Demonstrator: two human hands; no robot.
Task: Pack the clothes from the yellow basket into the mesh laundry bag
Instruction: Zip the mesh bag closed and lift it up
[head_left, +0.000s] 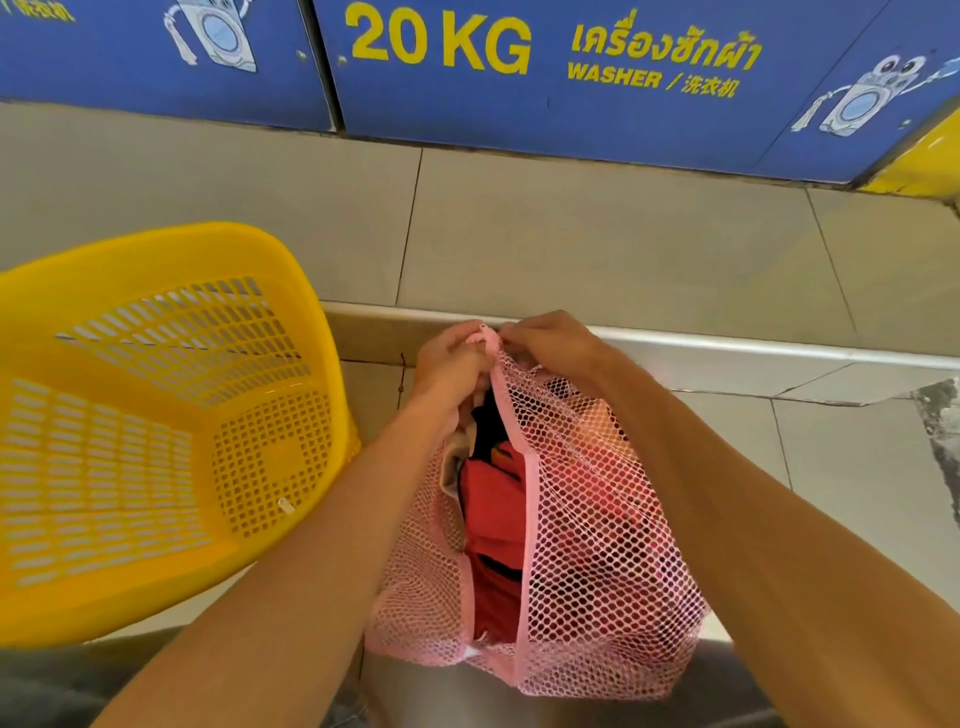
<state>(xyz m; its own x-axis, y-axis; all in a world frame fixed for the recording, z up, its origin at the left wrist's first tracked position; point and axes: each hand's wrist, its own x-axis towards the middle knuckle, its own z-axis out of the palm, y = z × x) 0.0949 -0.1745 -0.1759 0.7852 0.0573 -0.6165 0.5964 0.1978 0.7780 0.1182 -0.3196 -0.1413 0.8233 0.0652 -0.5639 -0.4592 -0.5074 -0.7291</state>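
Note:
A pink mesh laundry bag (597, 545) stands in front of me, its long zipper slit gaping down the middle. Red, black and cream clothes (493, 509) show through the slit and the netting. My left hand (452, 364) and my right hand (550, 343) meet at the bag's top end, both pinching the pink zipper trim there. The yellow basket (156, 415) lies tilted at the left with its opening toward me; no clothes are visible inside it.
Blue washer fronts (519, 78) marked "20 KG WASHER" line the far side. Grey floor tiles (571, 234) lie before them, with a metal-edged step (727, 345) running across just behind my hands. A yellow panel (924, 161) sits at far right.

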